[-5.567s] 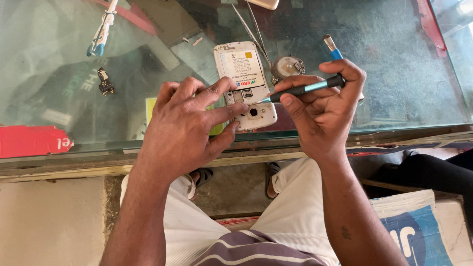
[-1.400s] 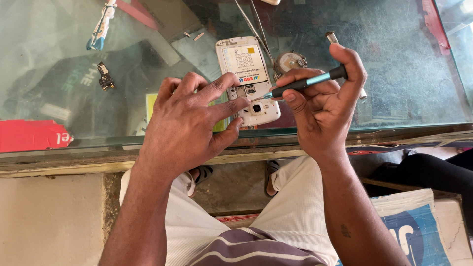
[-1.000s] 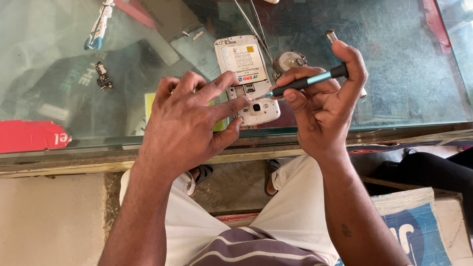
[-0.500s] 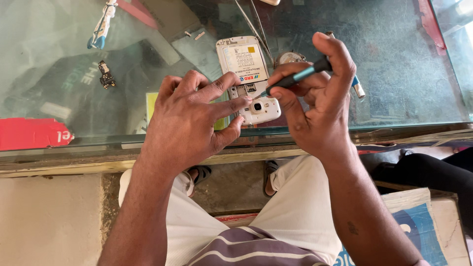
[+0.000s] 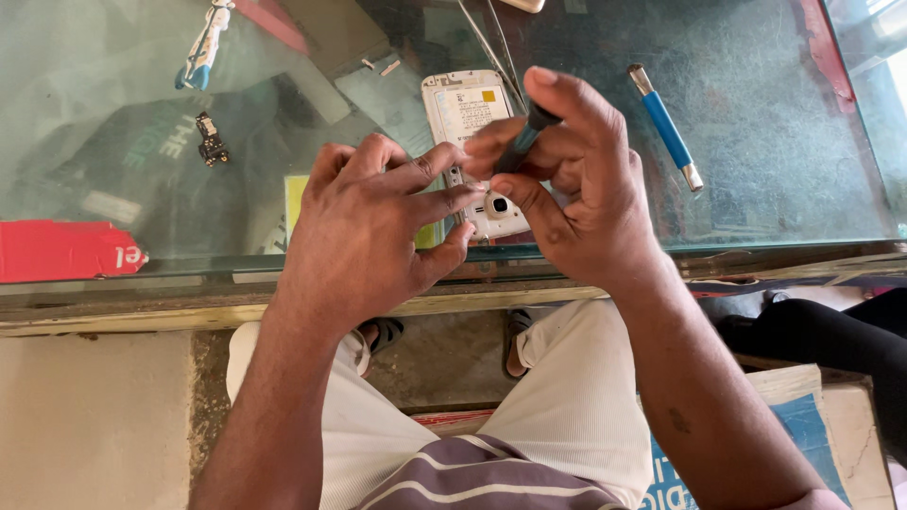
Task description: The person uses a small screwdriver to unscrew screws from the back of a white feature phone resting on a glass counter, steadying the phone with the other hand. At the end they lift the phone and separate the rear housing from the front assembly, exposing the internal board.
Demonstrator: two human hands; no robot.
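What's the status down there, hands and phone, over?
Left hand pinning the white phone on the glass counter. Right hand gripping a dark screwdriver, tip at the phone. Blue-handled tool lying apart, nothing in the way.

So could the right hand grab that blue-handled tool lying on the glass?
Probably yes: the blue-handled tool lies in the open just beside the right hand, nothing between them. But that hand already grips a dark screwdriver.
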